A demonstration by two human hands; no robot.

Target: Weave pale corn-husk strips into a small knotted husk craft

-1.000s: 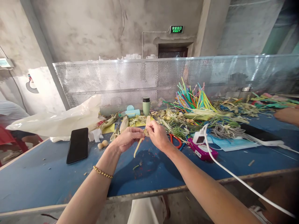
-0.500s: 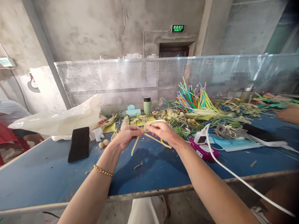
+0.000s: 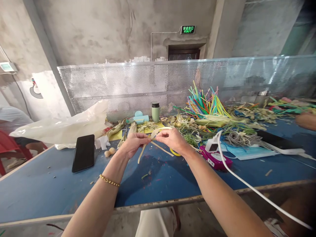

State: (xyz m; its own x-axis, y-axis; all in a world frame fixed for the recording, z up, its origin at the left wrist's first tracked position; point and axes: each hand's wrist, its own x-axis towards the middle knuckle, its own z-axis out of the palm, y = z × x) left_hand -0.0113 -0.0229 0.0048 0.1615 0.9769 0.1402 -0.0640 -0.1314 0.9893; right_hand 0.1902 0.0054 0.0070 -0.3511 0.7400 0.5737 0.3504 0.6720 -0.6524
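Note:
Both of my hands meet over the middle of the blue table (image 3: 158,184), pinching pale straw-like strips (image 3: 161,148). My left hand (image 3: 134,144) is closed, thumb against forefinger, where the strips cross. Just to its right, my right hand (image 3: 172,140) is closed on a strip too, its fingers curled. One strip end hangs down below my left fingertips and another slants down to the right. A paler, wider strip arches above the fingertips. Below my right hand, part of a yellow ring (image 3: 174,153) shows. The exact crossing of the strips is partly covered by my fingers.
Left of my hands lie a black phone (image 3: 83,153), two small round beige pieces (image 3: 110,152) and a plastic bag (image 3: 64,123). Behind stand a green bottle (image 3: 155,112) and colourful stems (image 3: 203,103). To the right are a purple power strip (image 3: 216,158), a white cable (image 3: 237,177) and another person's hand (image 3: 306,121).
My right hand has turned slightly and its fingers have closed in more. The strip slanting right has shifted left and shows a shorter length. My left hand has barely moved.

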